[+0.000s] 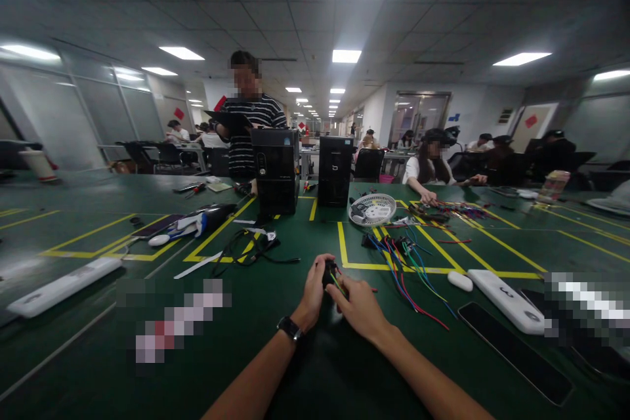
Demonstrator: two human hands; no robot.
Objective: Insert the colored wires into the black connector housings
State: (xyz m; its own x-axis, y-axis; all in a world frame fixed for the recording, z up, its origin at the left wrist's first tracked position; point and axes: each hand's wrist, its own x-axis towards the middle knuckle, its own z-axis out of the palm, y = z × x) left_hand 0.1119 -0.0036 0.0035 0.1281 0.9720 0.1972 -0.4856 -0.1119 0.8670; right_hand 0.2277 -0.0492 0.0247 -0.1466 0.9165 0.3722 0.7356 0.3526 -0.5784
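Near the middle of the green table, my left hand [315,292] grips a small black part [328,272], its exact kind too small to make out. My right hand [358,302] is closed just beside it, thumb and fingers pinching a yellow-green wire [337,283] that runs to the part. A bit of red wire also shows by the fingers. To the right lie several black parts with long blue, red and green wires [401,275] spread over the table. Beyond them sits a round white plastic basket [373,209].
Two black computer towers [276,170] stand ahead. Left of centre lies a black cable [251,246]. White power strips [506,302] flank both sides, with a dark phone [514,351] at right. A co-worker [433,167] handles wires across the table; another person [246,118] stands behind the towers.
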